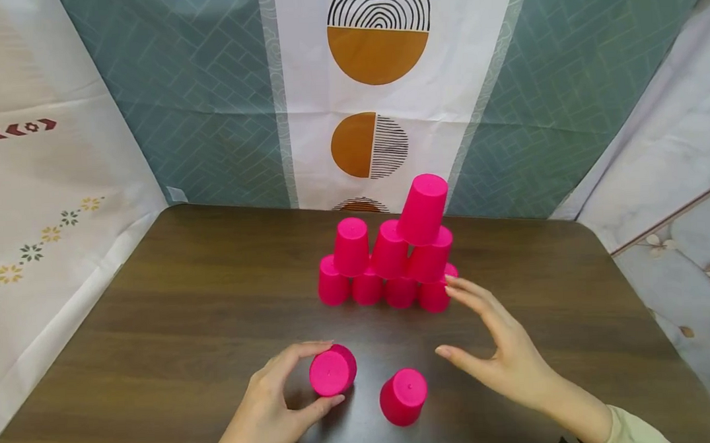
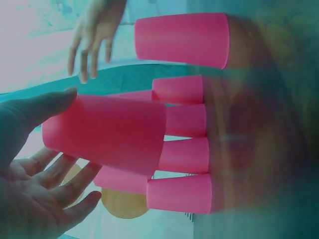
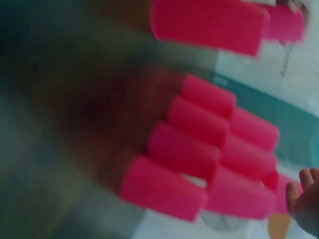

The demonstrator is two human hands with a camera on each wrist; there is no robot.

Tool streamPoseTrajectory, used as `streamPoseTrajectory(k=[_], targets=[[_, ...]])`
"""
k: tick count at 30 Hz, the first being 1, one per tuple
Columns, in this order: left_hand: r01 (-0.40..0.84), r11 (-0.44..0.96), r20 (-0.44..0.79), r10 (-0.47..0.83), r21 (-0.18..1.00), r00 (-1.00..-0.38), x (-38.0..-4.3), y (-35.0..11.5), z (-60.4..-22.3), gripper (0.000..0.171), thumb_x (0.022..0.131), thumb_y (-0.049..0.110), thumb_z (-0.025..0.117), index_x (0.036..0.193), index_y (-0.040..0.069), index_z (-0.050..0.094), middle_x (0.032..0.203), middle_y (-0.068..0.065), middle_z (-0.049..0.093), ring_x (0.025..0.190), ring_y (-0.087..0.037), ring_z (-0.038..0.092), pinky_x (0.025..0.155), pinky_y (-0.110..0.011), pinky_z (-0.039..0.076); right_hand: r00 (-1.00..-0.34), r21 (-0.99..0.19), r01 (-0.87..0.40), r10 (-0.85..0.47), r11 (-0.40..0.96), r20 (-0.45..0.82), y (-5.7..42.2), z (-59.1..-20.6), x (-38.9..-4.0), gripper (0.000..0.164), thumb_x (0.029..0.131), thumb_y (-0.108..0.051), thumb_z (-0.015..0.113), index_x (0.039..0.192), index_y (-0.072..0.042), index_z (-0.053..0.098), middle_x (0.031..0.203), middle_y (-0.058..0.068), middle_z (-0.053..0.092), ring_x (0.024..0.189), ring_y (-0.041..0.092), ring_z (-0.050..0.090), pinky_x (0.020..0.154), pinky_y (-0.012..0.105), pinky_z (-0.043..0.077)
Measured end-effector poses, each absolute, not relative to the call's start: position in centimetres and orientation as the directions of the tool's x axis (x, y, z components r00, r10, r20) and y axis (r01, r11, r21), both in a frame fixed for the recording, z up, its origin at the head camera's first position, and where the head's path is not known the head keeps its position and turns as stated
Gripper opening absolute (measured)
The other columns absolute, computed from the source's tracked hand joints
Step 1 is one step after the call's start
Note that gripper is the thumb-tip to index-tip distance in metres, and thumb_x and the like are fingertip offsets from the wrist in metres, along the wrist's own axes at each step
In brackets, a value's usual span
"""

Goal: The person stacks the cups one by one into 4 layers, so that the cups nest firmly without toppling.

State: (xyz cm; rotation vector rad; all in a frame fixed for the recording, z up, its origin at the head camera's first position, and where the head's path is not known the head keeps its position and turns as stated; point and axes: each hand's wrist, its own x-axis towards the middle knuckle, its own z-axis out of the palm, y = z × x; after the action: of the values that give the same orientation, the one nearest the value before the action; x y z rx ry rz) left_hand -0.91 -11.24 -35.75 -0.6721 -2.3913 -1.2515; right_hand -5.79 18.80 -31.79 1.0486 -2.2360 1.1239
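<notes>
My left hand [image 1: 279, 396] pinches an upside-down pink cup [image 1: 330, 372] between thumb and fingers; the left wrist view shows this cup [image 2: 104, 132] above the table, its wide rim facing down. Beside it on the table stands another inverted pink cup [image 1: 404, 396]. Farther back is a stack of pink cups: several in the bottom row [image 1: 334, 282], three in the row above [image 1: 352, 245], and a single cup [image 1: 424, 208] on top toward the right. My right hand [image 1: 509, 353] is open and holds nothing, thumb and fingers spread, just in front of the stack's right end.
The brown wooden table [image 1: 187, 321] ends at a patterned cloth backdrop [image 1: 207, 109] behind the stack. Pale cloth walls hang at the left [image 1: 44, 182] and the right [image 1: 672, 135].
</notes>
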Motion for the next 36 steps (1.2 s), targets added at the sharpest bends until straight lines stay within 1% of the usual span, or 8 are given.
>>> streamPoseTrajectory(k=[4, 7, 11, 15, 22, 29, 33, 36], targets=[[0.577, 0.432, 0.537, 0.224, 0.693, -0.813, -1.6, -11.3, -35.1, 0.066, 0.064, 0.009, 0.085, 0.123, 0.017, 0.056, 0.115, 0.007, 0.062, 0.107, -0.011, 0.059, 0.094, -0.013, 0.040, -0.657, -0.532, -0.753, -0.484, 0.387, 0.578, 18.4, -34.0, -5.2, 0.070, 0.076, -0.023, 0.078, 0.133, 0.001, 0.045, 0.137, 0.014, 0.044, 0.125, 0.016, 0.045, 0.104, 0.017, 0.032], [0.536, 0.437, 0.491, 0.222, 0.722, -0.842, -2.0, -11.6, -34.5, 0.064, 0.068, 0.014, 0.084, 0.124, 0.022, 0.055, 0.115, 0.011, 0.062, 0.107, -0.009, 0.059, 0.092, -0.017, 0.043, -0.697, -0.569, -0.712, -0.514, 0.412, 0.500, 18.3, -35.1, -4.7, 0.077, 0.072, -0.019, 0.081, 0.137, -0.005, 0.042, 0.141, 0.009, 0.041, 0.126, 0.015, 0.044, 0.103, 0.017, 0.034], [0.472, 0.447, 0.421, 0.216, 0.760, -0.881, -2.8, -12.2, -33.1, 0.059, 0.072, 0.021, 0.081, 0.124, 0.029, 0.055, 0.114, 0.015, 0.061, 0.106, -0.005, 0.058, 0.091, -0.024, 0.045, -0.734, -0.605, -0.651, -0.584, 0.459, 0.347, 17.9, -35.9, -4.1, 0.081, 0.076, -0.028, 0.078, 0.143, -0.013, 0.034, 0.146, 0.002, 0.034, 0.130, 0.014, 0.038, 0.101, 0.027, 0.040], [0.460, 0.401, 0.406, 0.218, 0.792, -0.888, -4.3, -12.5, -31.2, 0.057, 0.073, 0.023, 0.081, 0.123, 0.031, 0.055, 0.114, 0.015, 0.061, 0.104, -0.006, 0.058, 0.091, -0.027, 0.045, -0.691, -0.577, -0.666, -0.681, 0.472, 0.241, 17.5, -36.2, -3.9, 0.083, 0.079, -0.040, 0.073, 0.146, -0.016, 0.029, 0.149, 0.000, 0.030, 0.131, 0.015, 0.035, 0.096, 0.037, 0.045], [0.540, 0.282, 0.491, 0.228, 0.793, -0.840, -7.8, -12.1, -27.9, 0.060, 0.071, 0.009, 0.081, 0.125, 0.017, 0.056, 0.121, 0.007, 0.057, 0.106, -0.009, 0.057, 0.090, -0.025, 0.048, -0.602, -0.551, -0.713, -0.782, 0.434, 0.162, 16.5, -36.1, -4.4, 0.076, 0.082, -0.044, 0.066, 0.145, -0.021, 0.031, 0.148, -0.005, 0.031, 0.131, 0.015, 0.037, 0.096, 0.034, 0.046], [0.561, 0.225, 0.536, 0.165, 0.797, -0.828, -10.5, -10.7, -27.4, 0.055, 0.075, 0.012, 0.079, 0.125, 0.016, 0.057, 0.117, 0.007, 0.059, 0.102, -0.008, 0.059, 0.092, -0.027, 0.048, -0.537, -0.524, -0.759, -0.826, 0.386, 0.169, 16.2, -36.5, -4.8, 0.068, 0.085, -0.039, 0.066, 0.142, -0.020, 0.035, 0.145, -0.003, 0.038, 0.130, 0.015, 0.040, 0.097, 0.033, 0.045], [0.504, 0.128, 0.490, 0.131, 0.854, -0.862, -11.9, -10.0, -27.1, 0.054, 0.076, 0.012, 0.078, 0.125, 0.015, 0.056, 0.117, 0.004, 0.060, 0.102, -0.012, 0.060, 0.092, -0.028, 0.048, -0.506, -0.548, -0.757, -0.850, 0.356, 0.147, 16.3, -36.7, -5.0, 0.055, 0.086, -0.031, 0.067, 0.134, -0.017, 0.044, 0.140, -0.001, 0.043, 0.125, 0.016, 0.045, 0.094, 0.028, 0.047], [0.448, 0.044, 0.443, 0.093, 0.893, -0.892, -12.8, -9.7, -26.8, 0.054, 0.075, 0.010, 0.078, 0.123, 0.013, 0.056, 0.116, 0.001, 0.060, 0.101, -0.016, 0.060, 0.090, -0.029, 0.050, -0.522, -0.586, -0.720, -0.846, 0.372, 0.104, 16.2, -37.0, -5.1, 0.049, 0.084, -0.028, 0.070, 0.126, -0.015, 0.048, 0.131, 0.000, 0.050, 0.116, 0.014, 0.052, 0.089, 0.025, 0.049]])
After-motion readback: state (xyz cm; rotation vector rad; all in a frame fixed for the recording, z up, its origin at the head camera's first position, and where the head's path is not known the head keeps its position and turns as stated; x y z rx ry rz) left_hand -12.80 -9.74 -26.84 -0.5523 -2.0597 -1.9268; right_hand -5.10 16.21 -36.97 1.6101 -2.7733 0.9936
